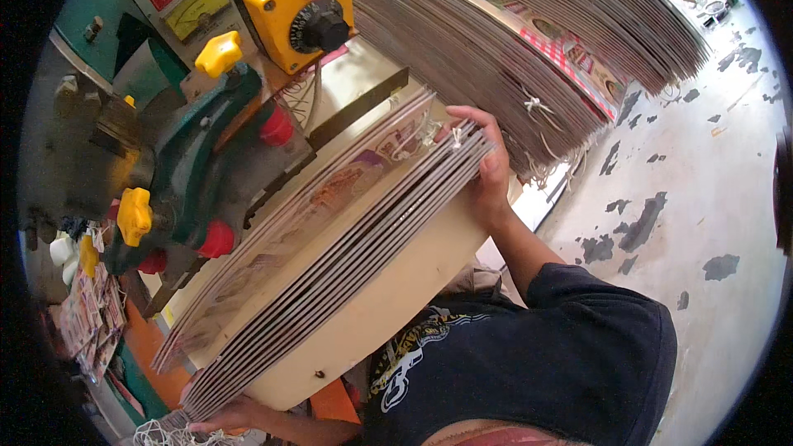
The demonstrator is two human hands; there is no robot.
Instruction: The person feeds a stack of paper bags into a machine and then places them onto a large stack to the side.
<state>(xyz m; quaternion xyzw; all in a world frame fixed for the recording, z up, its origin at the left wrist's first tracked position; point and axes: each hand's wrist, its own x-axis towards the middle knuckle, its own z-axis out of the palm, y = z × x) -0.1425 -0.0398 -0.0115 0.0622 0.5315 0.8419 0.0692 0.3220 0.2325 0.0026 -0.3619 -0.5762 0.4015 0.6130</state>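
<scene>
I hold a bundle of thin flat sheets on edge, slanting from lower left to upper right, with white cord at its ends. My right hand is closed round the upper right end, thumb on the near side and fingers behind. My left hand grips the lower left end, and its fingers are partly hidden by the sheets. Beyond the bundle, a few printed sheets stand on edge on the cream board, apart from those I hold.
A green machine arm with yellow knobs and red stoppers stands at left. Above it sits a yellow control box with a black dial. Large stacks of corded sheets fill the far side. Loose printed pieces lie far left. Worn grey floor shows at right.
</scene>
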